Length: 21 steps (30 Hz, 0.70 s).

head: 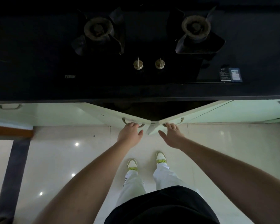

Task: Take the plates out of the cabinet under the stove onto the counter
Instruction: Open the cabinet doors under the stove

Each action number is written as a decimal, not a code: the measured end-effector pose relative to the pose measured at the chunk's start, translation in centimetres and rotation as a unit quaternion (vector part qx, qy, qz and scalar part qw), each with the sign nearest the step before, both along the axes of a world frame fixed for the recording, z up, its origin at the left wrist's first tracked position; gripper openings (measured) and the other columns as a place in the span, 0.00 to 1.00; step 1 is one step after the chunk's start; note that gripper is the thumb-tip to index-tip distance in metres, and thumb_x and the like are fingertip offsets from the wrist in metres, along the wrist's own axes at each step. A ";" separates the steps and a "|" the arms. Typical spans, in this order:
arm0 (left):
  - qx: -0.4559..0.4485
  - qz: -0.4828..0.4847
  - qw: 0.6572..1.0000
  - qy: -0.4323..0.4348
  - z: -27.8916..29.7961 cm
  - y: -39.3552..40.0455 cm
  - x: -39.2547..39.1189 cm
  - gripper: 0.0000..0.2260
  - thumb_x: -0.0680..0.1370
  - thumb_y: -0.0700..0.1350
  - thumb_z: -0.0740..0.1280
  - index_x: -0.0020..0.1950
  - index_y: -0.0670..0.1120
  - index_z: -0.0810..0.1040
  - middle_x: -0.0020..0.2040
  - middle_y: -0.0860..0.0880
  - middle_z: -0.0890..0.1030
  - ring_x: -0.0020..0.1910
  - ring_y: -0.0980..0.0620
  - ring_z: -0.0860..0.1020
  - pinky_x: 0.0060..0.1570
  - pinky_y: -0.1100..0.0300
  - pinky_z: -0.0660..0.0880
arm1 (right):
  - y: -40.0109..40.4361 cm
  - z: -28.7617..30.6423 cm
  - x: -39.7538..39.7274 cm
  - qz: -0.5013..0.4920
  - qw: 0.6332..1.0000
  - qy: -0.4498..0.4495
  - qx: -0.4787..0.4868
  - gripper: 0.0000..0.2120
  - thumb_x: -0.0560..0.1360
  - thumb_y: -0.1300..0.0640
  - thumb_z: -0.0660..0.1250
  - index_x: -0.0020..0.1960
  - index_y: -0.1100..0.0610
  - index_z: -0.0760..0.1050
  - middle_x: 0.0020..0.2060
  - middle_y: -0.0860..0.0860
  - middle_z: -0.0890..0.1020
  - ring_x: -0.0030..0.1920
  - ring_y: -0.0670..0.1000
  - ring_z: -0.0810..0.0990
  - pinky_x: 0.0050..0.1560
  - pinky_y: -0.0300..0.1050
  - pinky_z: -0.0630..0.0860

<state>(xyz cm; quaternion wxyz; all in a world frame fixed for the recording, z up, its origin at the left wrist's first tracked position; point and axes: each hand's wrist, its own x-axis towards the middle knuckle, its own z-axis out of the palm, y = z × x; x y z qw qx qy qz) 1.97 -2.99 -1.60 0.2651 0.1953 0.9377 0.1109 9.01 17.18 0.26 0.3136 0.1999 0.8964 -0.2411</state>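
Both pale-green cabinet doors stand ajar beneath the stove (145, 46). Left hand (129, 132) curls its fingers round the left door handle (132, 122); right hand (172, 133) hooks the right door handle (176, 122). Thumbs stay free. Plates are hidden in the dark cabinet (149, 110).

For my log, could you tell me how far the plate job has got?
Early stage. Both doors stand partly open: the left hand hooks the left door handle, the right hand the right door handle. No plates visible in the dark cabinet; none on the counter.
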 end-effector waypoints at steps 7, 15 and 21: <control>0.008 -0.049 0.999 -0.017 -0.1 -5.5 3.4 0.23 0.80 0.60 0.58 0.67 0.47 0.75 0.65 0.48 0.77 0.62 0.49 0.74 0.53 0.55 0.74 | -0.5 1.8 6.4 -0.094 0.993 -0.060 0.027 0.39 0.77 0.30 0.48 0.76 0.57 0.60 0.75 0.54 0.63 0.73 0.57 0.63 0.70 0.55 0.64; 0.005 0.002 1.000 -0.004 1.2 -9.2 7.5 0.25 0.81 0.63 0.54 0.54 0.45 0.82 0.53 0.48 0.80 0.52 0.48 0.77 0.44 0.55 0.75 | -0.2 1.7 11.5 -0.157 0.983 -0.031 0.086 0.35 0.78 0.33 0.44 0.69 0.57 0.69 0.68 0.52 0.72 0.67 0.55 0.70 0.64 0.51 0.65; 0.010 0.140 0.990 0.024 2.2 -8.2 9.6 0.21 0.80 0.62 0.59 0.50 0.44 0.78 0.52 0.47 0.77 0.54 0.45 0.76 0.52 0.50 0.72 | 1.8 2.0 15.5 -0.185 0.979 0.001 0.087 0.27 0.80 0.38 0.52 0.64 0.59 0.71 0.65 0.54 0.73 0.65 0.57 0.71 0.63 0.53 0.67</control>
